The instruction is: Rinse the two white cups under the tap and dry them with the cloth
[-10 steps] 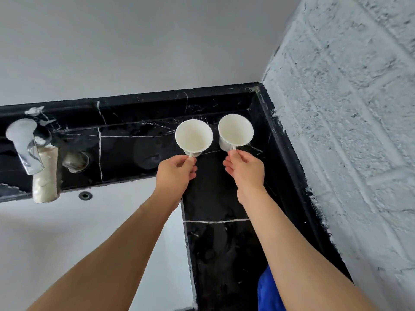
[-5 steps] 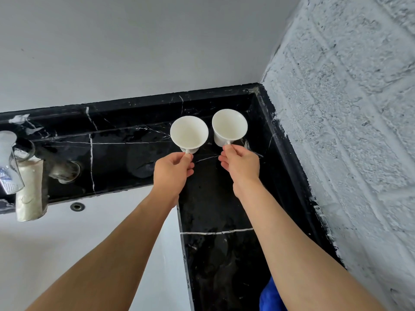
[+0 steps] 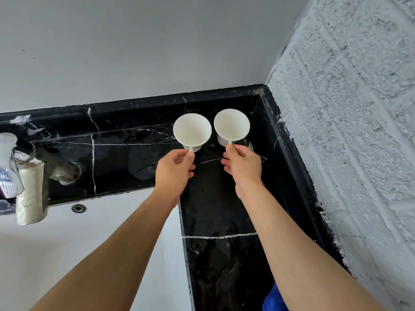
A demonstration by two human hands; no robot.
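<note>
Two white cups stand side by side on the black marble counter [image 3: 224,209] near its back right corner. My left hand [image 3: 174,170] pinches the handle of the left cup [image 3: 192,131]. My right hand [image 3: 243,163] pinches the handle of the right cup [image 3: 231,125]. Both cups are upright with their open mouths facing me, and I cannot tell whether they rest on the counter or are slightly lifted. The tap [image 3: 29,176] is at the far left over the white sink [image 3: 67,243]. A corner of blue cloth [image 3: 272,298] shows at the bottom edge.
A rough white brick wall [image 3: 348,131] borders the counter on the right, a smooth grey wall [image 3: 134,52] runs behind. The sink's overflow hole [image 3: 78,208] sits below the counter's back ledge. The sink basin lies left of my left arm.
The hands keep their hold on the cup handles. The cups sit slightly higher and further left in view than a second ago, mostly from the head camera shifting.
</note>
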